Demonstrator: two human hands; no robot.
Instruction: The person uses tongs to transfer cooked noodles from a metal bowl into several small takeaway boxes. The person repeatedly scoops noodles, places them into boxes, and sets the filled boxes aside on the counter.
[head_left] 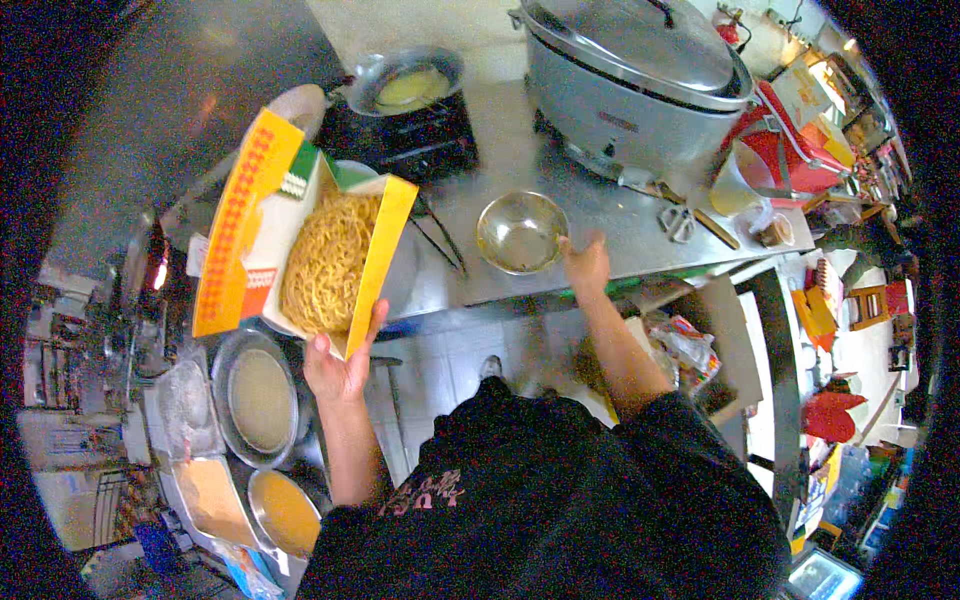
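My left hand is closed round the lower end of a yellow, orange and white paper takeout box, holding it tilted above the left of the counter. Its lid hangs open to the left, and cooked noodles fill the inside. On the steel counter sits a small round metal bowl; its bottom looks bare. My right hand is at the bowl's right rim. One finger or the thumb reaches the rim, while the other fingers stand apart from it, slightly blurred. A pair of dark chopsticks lies between box and bowl.
Behind stands a large silver rice cooker. A black portable stove carries a pan with yellowish contents. Scissors and a plastic jug are at the right. Large pans stand at the left, and an opened carton is below the counter.
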